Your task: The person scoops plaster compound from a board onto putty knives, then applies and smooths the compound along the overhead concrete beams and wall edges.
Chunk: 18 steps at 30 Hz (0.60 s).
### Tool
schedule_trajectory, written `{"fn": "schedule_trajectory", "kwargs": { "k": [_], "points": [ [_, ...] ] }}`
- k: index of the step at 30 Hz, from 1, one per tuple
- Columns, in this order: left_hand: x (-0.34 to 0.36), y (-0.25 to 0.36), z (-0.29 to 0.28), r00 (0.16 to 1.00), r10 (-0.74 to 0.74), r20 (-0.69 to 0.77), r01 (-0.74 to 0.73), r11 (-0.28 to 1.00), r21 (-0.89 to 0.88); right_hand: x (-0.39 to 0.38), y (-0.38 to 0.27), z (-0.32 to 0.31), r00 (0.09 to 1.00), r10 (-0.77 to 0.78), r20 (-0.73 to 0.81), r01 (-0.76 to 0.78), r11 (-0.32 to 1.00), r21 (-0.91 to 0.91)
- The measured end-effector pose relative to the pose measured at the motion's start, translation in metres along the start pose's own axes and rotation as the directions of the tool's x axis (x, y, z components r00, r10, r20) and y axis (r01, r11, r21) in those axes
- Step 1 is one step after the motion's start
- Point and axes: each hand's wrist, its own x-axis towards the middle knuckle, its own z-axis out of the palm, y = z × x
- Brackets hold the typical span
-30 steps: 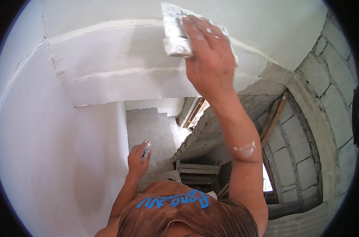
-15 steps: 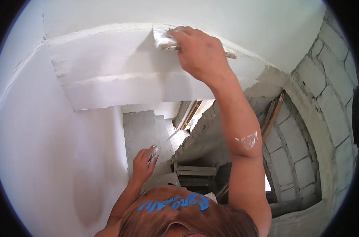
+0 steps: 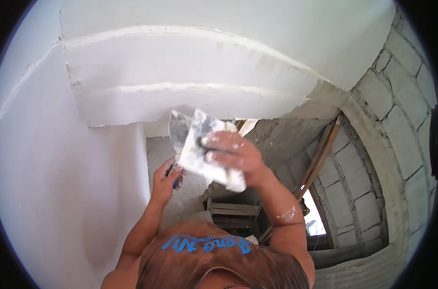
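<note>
Plaster coats your right hand (image 3: 233, 156), which is closed around a broad, plaster-caked trowel (image 3: 207, 151) held flat in front of you, below the stepped white soffit (image 3: 180, 72). Your left hand (image 3: 165, 180) is wrapped tight on the dark handle of a smaller putty knife (image 3: 179, 129), whose grey blade stands upright and touches the left edge of the trowel. Both tools sit between the smooth white wall (image 3: 60, 192) on your left and the bare block wall (image 3: 373, 159) on your right.

Matt smooth plaster wall (image 3: 60, 183), rough block wall (image 3: 397, 144), plaster-caked metal trowel (image 3: 207, 151)
</note>
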Motion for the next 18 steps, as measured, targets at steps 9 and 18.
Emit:
{"fn": "schedule_trajectory", "kwargs": {
  "k": [9,18],
  "points": [
    [-0.014,0.013,-0.022,0.958,0.238,0.161,-0.229,0.971,-0.072,-0.06,0.033,-0.005,0.96,0.271,-0.075,-0.281,0.925,-0.257],
    [-0.001,0.034,-0.022,0.521,0.805,0.284,-0.693,0.205,0.691,-0.051,0.022,0.059,0.163,0.981,0.106,-0.225,-0.067,0.972]
  ]
}}
